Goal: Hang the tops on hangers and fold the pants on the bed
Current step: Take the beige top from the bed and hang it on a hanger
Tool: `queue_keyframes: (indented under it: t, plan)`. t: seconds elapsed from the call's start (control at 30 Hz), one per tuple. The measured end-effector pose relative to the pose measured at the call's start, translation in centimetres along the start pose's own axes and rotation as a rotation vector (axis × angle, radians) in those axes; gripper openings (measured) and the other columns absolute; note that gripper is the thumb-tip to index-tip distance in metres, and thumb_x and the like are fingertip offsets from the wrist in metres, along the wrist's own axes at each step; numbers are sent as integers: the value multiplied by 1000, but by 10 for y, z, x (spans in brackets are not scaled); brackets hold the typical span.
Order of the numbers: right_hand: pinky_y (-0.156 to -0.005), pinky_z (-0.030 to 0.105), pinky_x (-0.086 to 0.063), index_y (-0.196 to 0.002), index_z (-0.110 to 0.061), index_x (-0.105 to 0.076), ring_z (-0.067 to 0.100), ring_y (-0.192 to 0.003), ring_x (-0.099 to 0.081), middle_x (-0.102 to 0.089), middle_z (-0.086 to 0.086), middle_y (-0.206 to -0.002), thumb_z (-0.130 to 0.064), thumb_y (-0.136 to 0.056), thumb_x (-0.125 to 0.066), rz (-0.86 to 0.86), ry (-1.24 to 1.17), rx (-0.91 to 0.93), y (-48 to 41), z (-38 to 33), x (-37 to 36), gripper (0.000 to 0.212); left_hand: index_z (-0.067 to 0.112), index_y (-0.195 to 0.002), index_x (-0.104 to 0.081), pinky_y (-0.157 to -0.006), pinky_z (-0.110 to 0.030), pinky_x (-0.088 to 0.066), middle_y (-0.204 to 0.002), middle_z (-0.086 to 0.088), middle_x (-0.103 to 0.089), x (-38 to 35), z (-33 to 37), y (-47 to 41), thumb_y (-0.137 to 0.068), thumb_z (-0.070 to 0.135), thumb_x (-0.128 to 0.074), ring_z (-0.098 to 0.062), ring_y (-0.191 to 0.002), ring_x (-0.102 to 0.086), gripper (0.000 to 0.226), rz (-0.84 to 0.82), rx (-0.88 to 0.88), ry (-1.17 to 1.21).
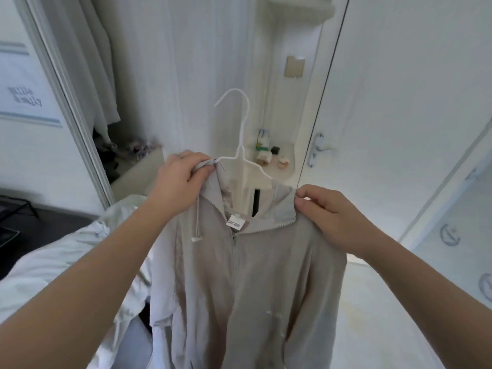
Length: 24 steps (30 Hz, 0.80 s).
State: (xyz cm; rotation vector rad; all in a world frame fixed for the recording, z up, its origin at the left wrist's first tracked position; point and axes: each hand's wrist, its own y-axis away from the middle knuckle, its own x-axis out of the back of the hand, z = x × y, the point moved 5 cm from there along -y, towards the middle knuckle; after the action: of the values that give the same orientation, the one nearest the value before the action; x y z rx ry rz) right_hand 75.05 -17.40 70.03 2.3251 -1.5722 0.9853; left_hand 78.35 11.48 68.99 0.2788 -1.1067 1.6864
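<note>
My left hand (183,177) and right hand (327,209) pinch the beige zip hoodie (255,275) at its shoulders; the thin white wire hanger (241,145) stands upright between them, mid-frame.

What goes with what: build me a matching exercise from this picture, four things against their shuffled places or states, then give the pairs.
Things
1. white hanger
2. left hand
3. right hand
4. door handle

Places or states
A. pinches the beige zip top at the shoulder on the picture's right
B. fixed to the white door, touched by nothing
C. grips the top's hood edge by the hanger's left end
D. hook upward, arms partly inside the top's neck

Pairs: 1-D, 2-C, 3-A, 4-B
</note>
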Motion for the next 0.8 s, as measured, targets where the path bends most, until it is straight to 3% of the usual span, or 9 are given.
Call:
queue_keyframes:
  t: [0.17, 0.4, 0.57, 0.63, 0.7, 0.8]
  plan:
    - [-68, 33, -40, -79, -12, -67, 13, -72, -55, -64, 17, -84, -22, -102, -53, 168, -24, 25, -82, -52, 12, 29, 24, -114, -72, -102, -46, -45, -117, 0, -68, 32, -22, -102, -100, 32, -59, -24, -116, -58, 22, 66, -25, 44]
    - [-73, 36, -41, -85, 0, -69, 20, -73, -55, -64, 31, -93, -23, -101, -55, 313, -73, 28, -204, -131, 28, 31, 28, -136, -60, -116, -40, -35, -143, 3, -55, 103, -33, -221, -97, 38, -62, -20, -136, -46, 40, 158, -94, 145]
    - [-72, 36, -45, -83, -1, -70, 22, -73, -59, -68, 29, -92, -23, -99, -57, 444, -123, 74, -293, -185, 30, 30, 25, -143, -52, -117, -40, -33, -147, -2, -50, 146, -42, -277, -96, 37, -64, -25, -138, -41, 51, 189, -166, 164]
    - [-68, 34, -43, -81, 4, -66, 20, -70, -57, -64, 28, -78, -24, -98, -57, 485, -121, 99, -328, -208, 32, 33, 26, -144, -51, -116, -40, -33, -148, -2, -48, 164, -47, -296, -96, 39, -63, -26, -138, -40, 51, 208, -185, 154]
    - [-63, 30, -42, -78, 4, -65, 17, -64, -56, -59, 16, -68, -22, -97, -58, 534, -133, 119, -364, -231, 35, 34, 24, -141, -53, -115, -39, -34, -145, -3, -51, 179, -51, -315, -96, 39, -62, -25, -136, -43, 48, 205, -207, 146]
    - [-64, 32, -39, -84, -3, -67, 21, -68, -50, -52, 13, -75, -16, -96, -57, 561, -194, 157, -417, -264, 41, 20, 24, -130, -61, -111, -32, -37, -136, 0, -58, 197, -54, -343, -98, 39, -61, -20, -130, -49, 36, 224, -239, 150]
